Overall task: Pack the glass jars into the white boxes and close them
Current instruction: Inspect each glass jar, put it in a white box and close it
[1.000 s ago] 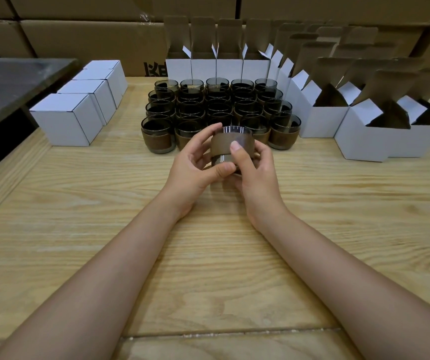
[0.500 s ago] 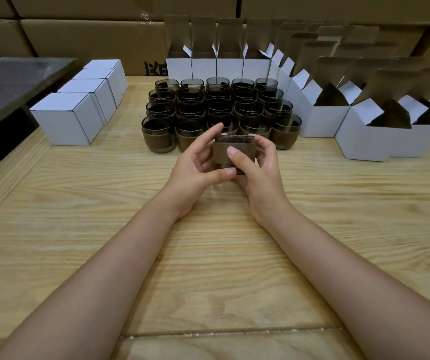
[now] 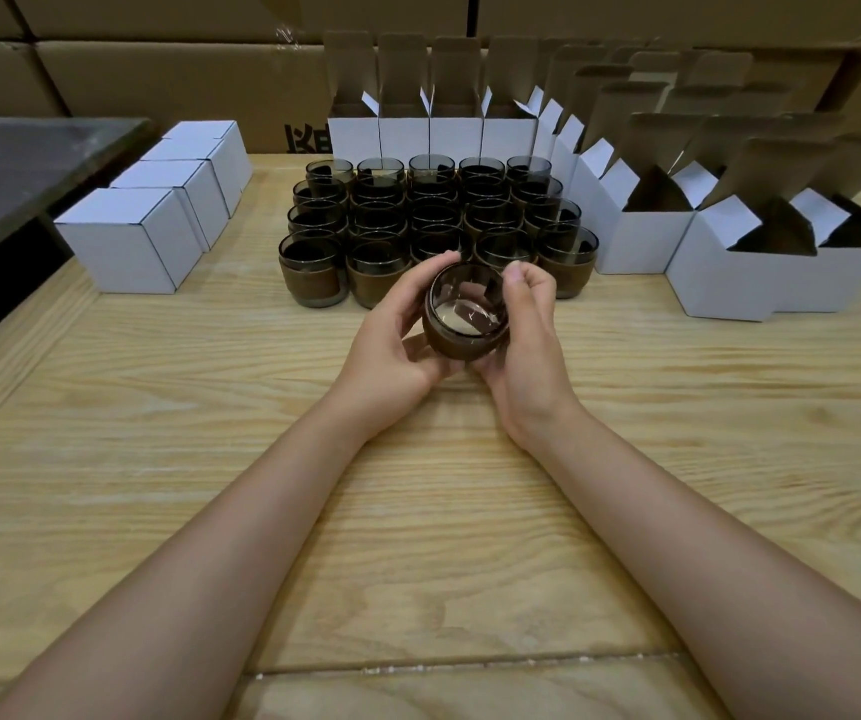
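Both hands hold one smoked glass jar (image 3: 467,317) with a brown sleeve just above the table, its mouth tilted toward me. My left hand (image 3: 397,335) curls round its left side and my right hand (image 3: 529,330) cups its right side and bottom. Behind it stands a block of several more jars (image 3: 433,226) in rows. Open white boxes (image 3: 641,236) with raised flaps stand to the right and along the back (image 3: 405,132). Closed white boxes (image 3: 129,239) line up at the left.
The wooden table (image 3: 210,407) stretches wide in front of the jars. A dark metal surface (image 3: 12,163) borders the table's far left. Large brown cartons (image 3: 158,80) are stacked behind the table.
The jar was held on its side with its brown sleeve facing me; both hands have turned it so that its open mouth faces me.
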A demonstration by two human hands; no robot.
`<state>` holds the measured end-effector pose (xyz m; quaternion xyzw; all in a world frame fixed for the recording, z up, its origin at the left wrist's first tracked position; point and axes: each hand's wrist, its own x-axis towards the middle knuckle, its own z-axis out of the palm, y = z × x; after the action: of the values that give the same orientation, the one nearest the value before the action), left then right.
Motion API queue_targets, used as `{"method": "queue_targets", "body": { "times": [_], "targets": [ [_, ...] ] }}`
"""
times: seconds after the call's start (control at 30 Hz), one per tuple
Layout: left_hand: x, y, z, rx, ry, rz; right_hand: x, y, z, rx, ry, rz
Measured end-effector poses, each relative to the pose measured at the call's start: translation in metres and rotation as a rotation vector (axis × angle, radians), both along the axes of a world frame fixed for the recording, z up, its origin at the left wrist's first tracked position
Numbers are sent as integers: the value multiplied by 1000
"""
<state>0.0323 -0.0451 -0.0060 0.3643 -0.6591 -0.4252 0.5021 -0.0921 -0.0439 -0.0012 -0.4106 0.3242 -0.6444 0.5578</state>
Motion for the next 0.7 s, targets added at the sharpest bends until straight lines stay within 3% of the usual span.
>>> {"method": "queue_targets", "body": {
  "times": [0.37, 0.53, 0.7],
  "targets": [
    [-2, 2, -1, -171, -174, 106, 0, 2, 2, 60, -132, 39],
    [-4, 4, 2, -205, -238, 59, -2, 0, 2, 95, -257, 102],
    [-2, 4, 0, -173, -267, 75, 2, -1, -3, 148, -158, 124]
  ]
}}
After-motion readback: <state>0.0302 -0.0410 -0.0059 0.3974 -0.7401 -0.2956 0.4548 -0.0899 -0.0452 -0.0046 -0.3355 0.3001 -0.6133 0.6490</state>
